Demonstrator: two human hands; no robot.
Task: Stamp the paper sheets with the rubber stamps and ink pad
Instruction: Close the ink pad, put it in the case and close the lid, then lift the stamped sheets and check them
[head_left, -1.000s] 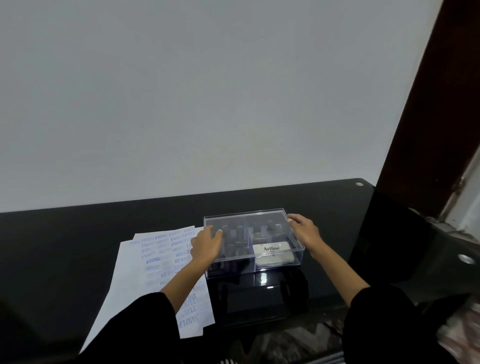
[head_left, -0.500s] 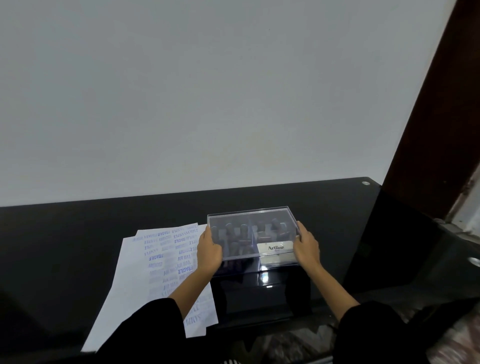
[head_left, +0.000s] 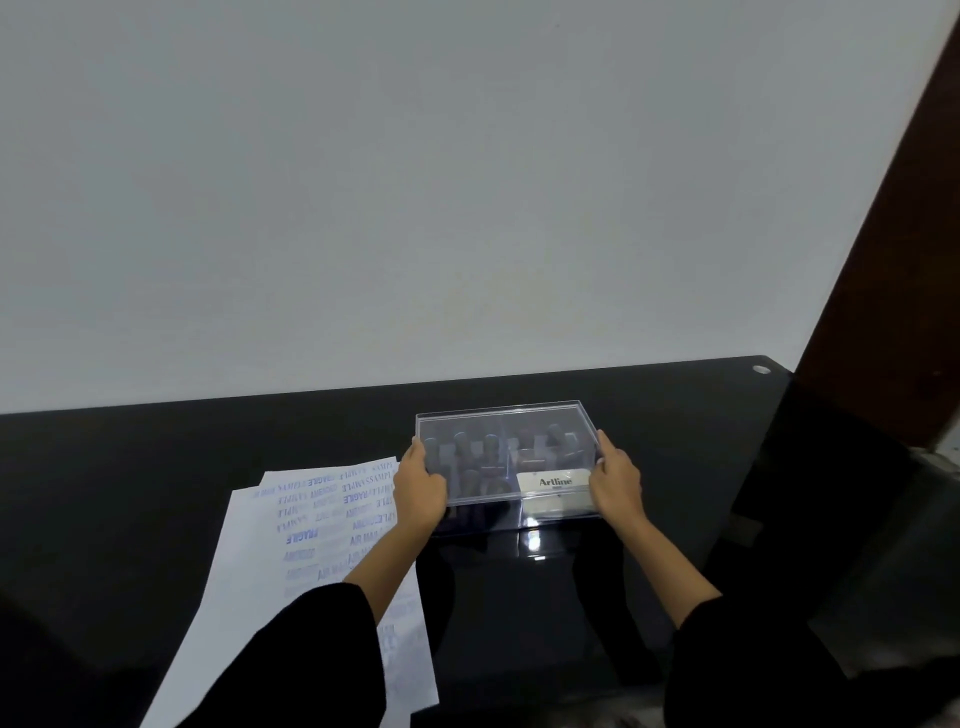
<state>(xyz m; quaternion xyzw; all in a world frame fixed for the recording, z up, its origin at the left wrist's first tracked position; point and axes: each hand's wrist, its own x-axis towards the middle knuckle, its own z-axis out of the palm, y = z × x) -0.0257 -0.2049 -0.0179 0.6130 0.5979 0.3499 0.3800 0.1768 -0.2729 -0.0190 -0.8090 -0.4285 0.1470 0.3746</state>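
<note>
A clear plastic box (head_left: 506, 415) stands on the black glass table (head_left: 130, 467), its lid closed. Inside it are several dark rubber stamps (head_left: 491, 447) and a white Artline ink pad (head_left: 555, 482). My left hand (head_left: 420, 491) grips the box's left side and my right hand (head_left: 617, 480) grips its right side. White paper sheets (head_left: 306, 525) covered with blue stamped words lie to the left of the box, partly under my left forearm.
A plain white wall rises behind the table. A dark brown door frame (head_left: 883, 260) stands at the right. The table's right end (head_left: 761, 369) has a round metal fitting near its far corner.
My hands slid from the top of the lid to the two sides of the box and now grip it there. The box looks to be where it was.
</note>
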